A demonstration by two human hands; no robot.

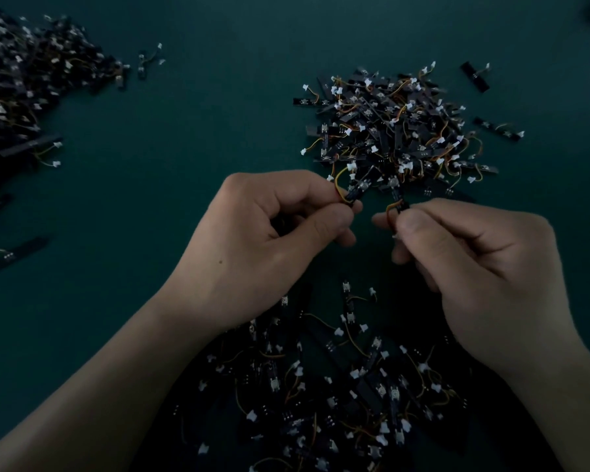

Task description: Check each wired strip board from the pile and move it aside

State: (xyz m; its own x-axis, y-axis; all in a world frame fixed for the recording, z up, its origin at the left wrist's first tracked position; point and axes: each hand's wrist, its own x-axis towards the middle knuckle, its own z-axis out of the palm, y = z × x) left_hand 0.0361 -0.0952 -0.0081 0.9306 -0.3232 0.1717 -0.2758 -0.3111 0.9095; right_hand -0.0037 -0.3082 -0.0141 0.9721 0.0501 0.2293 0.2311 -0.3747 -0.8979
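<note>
Strip board (355,194) pinched in left hand (259,247); second board (398,199) pinched in right hand (484,267), beside pile (399,127).

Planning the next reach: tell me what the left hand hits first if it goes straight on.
Probably the near edge of the pile of boards, just beyond the board the left hand pinches; height above the table is unclear.

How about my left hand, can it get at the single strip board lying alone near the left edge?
Probably yes, though not to grasp it yet: the left hand pinches a wired board. Bare mat lies between it and the lone strip board, nothing in the way.
</note>
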